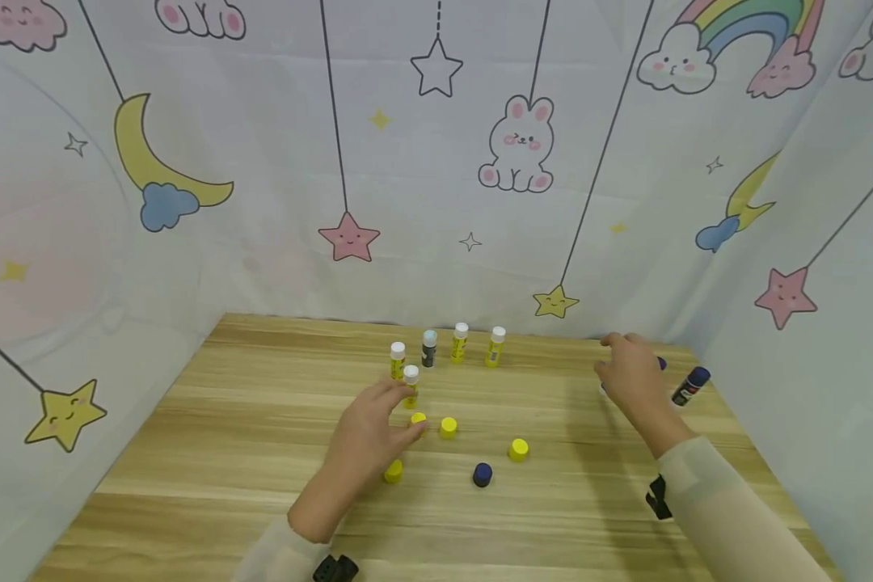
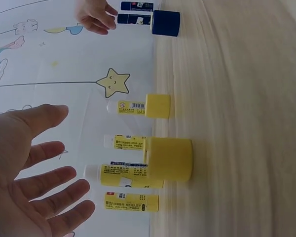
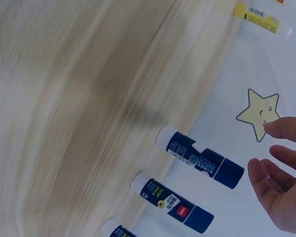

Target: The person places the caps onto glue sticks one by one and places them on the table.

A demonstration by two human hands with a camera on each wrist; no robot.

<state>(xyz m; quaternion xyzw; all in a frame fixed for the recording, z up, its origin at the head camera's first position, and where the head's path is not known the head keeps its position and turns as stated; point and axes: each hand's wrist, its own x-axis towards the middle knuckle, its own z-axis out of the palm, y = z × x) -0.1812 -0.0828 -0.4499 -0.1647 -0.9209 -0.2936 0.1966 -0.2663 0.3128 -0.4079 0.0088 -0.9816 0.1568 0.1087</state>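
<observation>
Several uncapped yellow glue sticks (image 1: pixel 460 342) and one dark one (image 1: pixel 428 348) stand on the wooden table (image 1: pixel 262 420). Loose yellow caps (image 1: pixel 448 428) and a blue cap (image 1: pixel 482 474) lie in front of them. My left hand (image 1: pixel 407 416) hovers open with its fingertips by a yellow cap (image 1: pixel 418 420); the left wrist view shows that hand (image 2: pixel 64 163) spread, holding nothing, beside a large yellow cap (image 2: pixel 168 159). My right hand (image 1: pixel 614 360) reaches open toward upright blue-capped glue sticks (image 1: pixel 691 385). In the right wrist view the hand (image 3: pixel 271 153) is just short of them (image 3: pixel 200 157).
A cartoon-printed cloth backdrop (image 1: pixel 436 202) closes in the table at the back and on both sides. More yellow caps (image 1: pixel 518 449) (image 1: pixel 393 471) lie mid-table. The right edge of the table runs close behind the blue sticks.
</observation>
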